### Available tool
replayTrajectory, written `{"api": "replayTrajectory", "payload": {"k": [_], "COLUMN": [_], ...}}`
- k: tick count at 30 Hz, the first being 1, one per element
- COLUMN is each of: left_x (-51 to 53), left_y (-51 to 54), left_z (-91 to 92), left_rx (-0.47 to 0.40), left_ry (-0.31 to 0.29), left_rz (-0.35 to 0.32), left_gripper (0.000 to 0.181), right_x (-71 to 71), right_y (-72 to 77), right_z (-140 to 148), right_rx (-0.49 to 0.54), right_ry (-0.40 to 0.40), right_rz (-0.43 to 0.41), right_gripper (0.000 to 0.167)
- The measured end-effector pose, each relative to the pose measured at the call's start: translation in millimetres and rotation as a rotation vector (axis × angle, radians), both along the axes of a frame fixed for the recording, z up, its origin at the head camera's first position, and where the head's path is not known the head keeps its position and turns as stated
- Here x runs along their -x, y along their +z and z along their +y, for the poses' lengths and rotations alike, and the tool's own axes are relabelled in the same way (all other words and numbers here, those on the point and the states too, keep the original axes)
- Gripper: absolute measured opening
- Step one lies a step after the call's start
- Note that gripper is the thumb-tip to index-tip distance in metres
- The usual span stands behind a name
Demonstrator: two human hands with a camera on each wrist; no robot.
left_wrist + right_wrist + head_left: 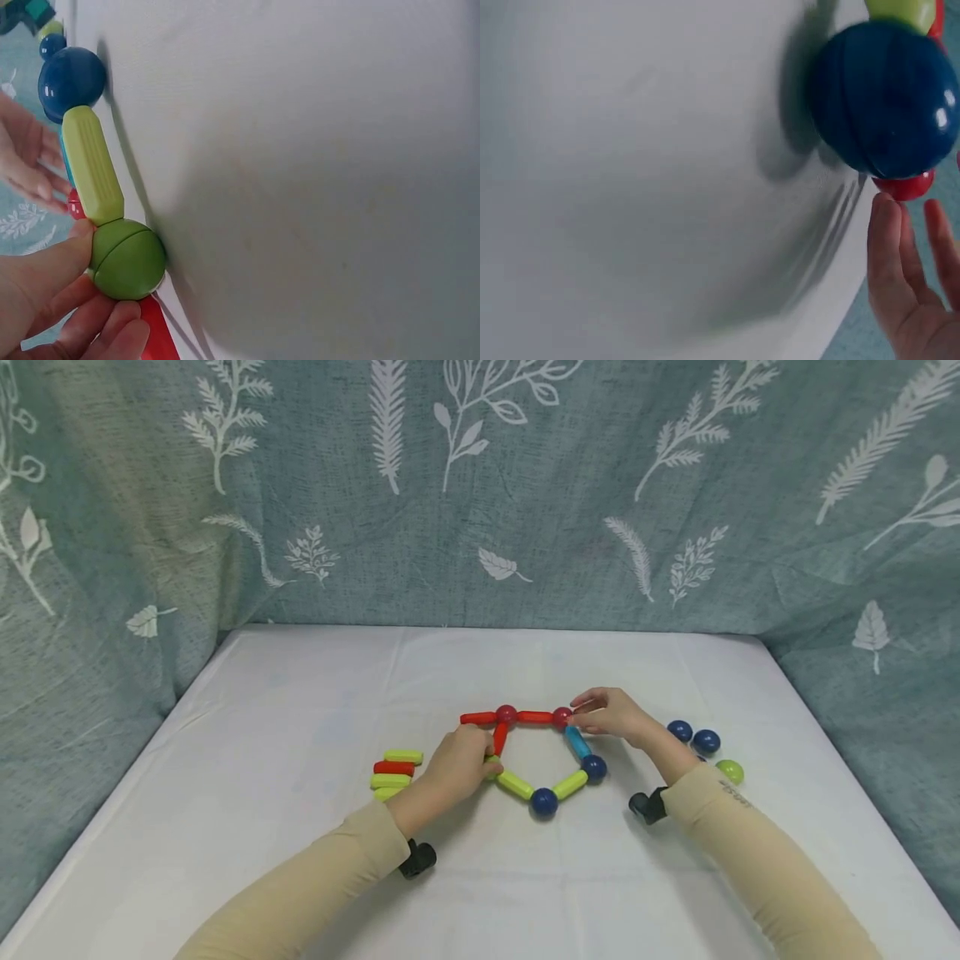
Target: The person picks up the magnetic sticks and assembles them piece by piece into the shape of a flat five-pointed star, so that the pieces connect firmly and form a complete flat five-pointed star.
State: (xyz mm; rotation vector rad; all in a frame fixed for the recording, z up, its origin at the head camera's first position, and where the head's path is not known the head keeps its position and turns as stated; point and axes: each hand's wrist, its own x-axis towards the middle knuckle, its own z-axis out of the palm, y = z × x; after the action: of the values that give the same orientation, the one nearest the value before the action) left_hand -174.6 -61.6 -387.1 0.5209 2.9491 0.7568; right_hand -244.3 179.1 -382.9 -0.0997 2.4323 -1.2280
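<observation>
A ring of rods and balls lies mid-table. My left hand (463,762) pinches its green ball (127,260) between thumb and fingers; from that ball run a red rod (501,738) and a yellow-green rod (514,785). My right hand (617,716) is at the right-hand red ball (562,717), fingers extended; whether they touch it is unclear. A light blue rod (577,742) joins that ball to a blue ball (595,767). Another blue ball (543,802) forms the near corner. Off the left red ball (507,715), a red rod (477,718) sticks out leftward.
Left of the ring, loose yellow-green rods (404,757) and a red rod (393,768) lie in a row, partly behind my left forearm. Loose blue balls (707,742) and a green ball (730,771) sit beyond my right forearm. A patterned curtain (480,527) borders the table.
</observation>
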Motion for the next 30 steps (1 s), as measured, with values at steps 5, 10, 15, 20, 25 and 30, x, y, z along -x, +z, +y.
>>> {"api": "replayTrajectory", "payload": {"k": [5, 10, 15, 20, 25, 30], "left_x": [0.8, 1.3, 3.9, 13.5, 28.3, 41.7], "left_y": [0.8, 0.3, -0.6, 1.6, 4.9, 5.9], "left_z": [0.3, 0.8, -3.9, -10.4, -11.0, -5.6], "left_rx": [0.005, -0.008, -0.006, -0.015, -0.035, -0.039], "left_ry": [-0.001, -0.009, -0.021, 0.010, 0.041, 0.049], "left_rz": [-0.006, 0.010, 0.066, 0.065, 0.043, -0.008], "left_gripper": [0.014, 0.014, 0.013, 0.016, 0.016, 0.015], "right_x": [14.7, 20.4, 12.3, -5.1, -24.3, -44.2], "right_y": [-1.1, -0.3, 3.8, 2.8, -4.3, -4.6], "right_z": [-9, -6, 0, 4, 5, 5], "right_rx": [-0.053, -0.107, -0.121, -0.108, -0.108, -0.129], "right_ry": [0.064, 0.112, 0.122, 0.097, 0.060, 0.057], "right_rz": [0.016, 0.003, -0.018, -0.036, -0.019, -0.012], "right_gripper": [0.036, 0.032, 0.030, 0.026, 0.019, 0.020]}}
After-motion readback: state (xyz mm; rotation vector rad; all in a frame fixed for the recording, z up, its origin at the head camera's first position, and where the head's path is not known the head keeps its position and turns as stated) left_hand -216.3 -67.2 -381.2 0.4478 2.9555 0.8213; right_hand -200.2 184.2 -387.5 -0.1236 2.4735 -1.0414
